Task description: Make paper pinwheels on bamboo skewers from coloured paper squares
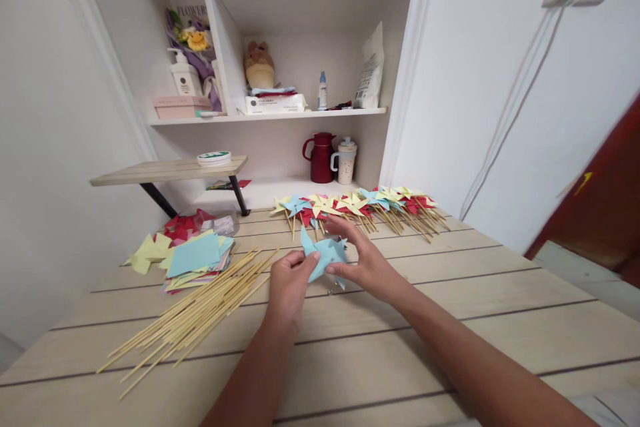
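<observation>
A light blue paper pinwheel with folded points is held up between my hands above the table. My left hand pinches its left edge, thumb on top. On its right side, my right hand curves around it, thumb at the lower edge and fingers at the upper edge. Small shiny bits lie on the wood just below. To the left of my left hand, thin wooden sticks are spread in a loose bundle. Behind them sits a stack of colored paper squares, blue on top.
Finished pinwheels on sticks lie in a row along the back. A yellow folded paper and red paper pieces are at the left. A small raised shelf stands behind; a red jug and a cup are farther back.
</observation>
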